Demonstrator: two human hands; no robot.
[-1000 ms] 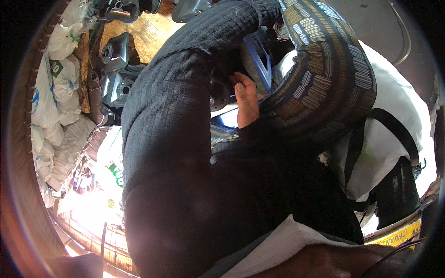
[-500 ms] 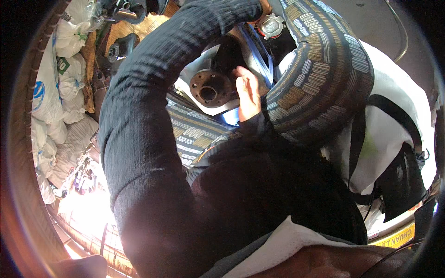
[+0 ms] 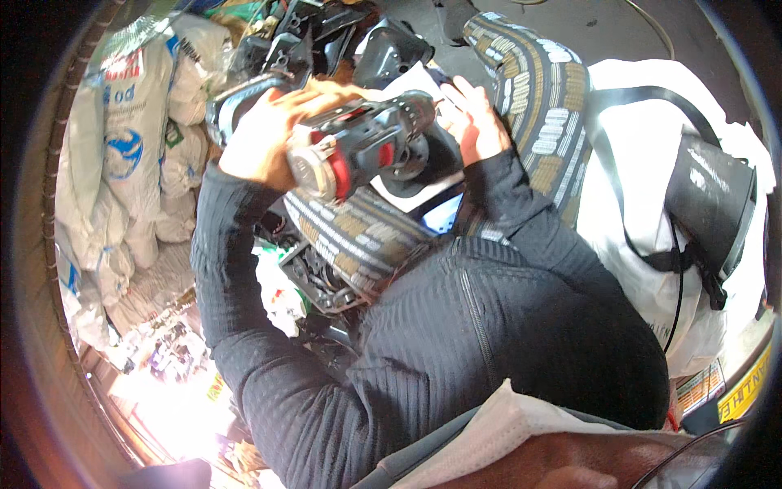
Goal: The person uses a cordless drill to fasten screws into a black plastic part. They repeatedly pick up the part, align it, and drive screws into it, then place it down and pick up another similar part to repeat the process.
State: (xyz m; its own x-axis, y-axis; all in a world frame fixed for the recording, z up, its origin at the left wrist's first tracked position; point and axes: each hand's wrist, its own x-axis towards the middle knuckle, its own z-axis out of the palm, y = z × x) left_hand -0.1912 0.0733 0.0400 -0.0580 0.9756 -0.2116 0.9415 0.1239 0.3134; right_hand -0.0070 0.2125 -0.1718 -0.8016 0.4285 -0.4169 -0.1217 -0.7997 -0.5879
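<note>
My left hand (image 3: 265, 134) is wrapped around a black and red power tool (image 3: 362, 151), whose front end points at the white wheel centre (image 3: 415, 183) of a tyre (image 3: 542, 106) with a tan-and-white block tread. My right hand (image 3: 471, 121) rests with its fingers spread on the inner edge of that tyre, just right of the tool. The tyre's lower part (image 3: 366, 240) curves under the tool, against my dark ribbed sleeves. The tool hides the hub.
White filled sacks (image 3: 122, 163) are stacked at the left. Black machine parts (image 3: 326, 41) lie beyond the tyre. On the right lies a white bag (image 3: 643, 269) with a black strap, and a black case (image 3: 709, 204) beside it. Small clutter lies at the lower left.
My left arm, which crossed the view high up, has come down, and the power tool now shows in my left hand at the wheel centre. My right hand stays at the tyre's inner edge.
</note>
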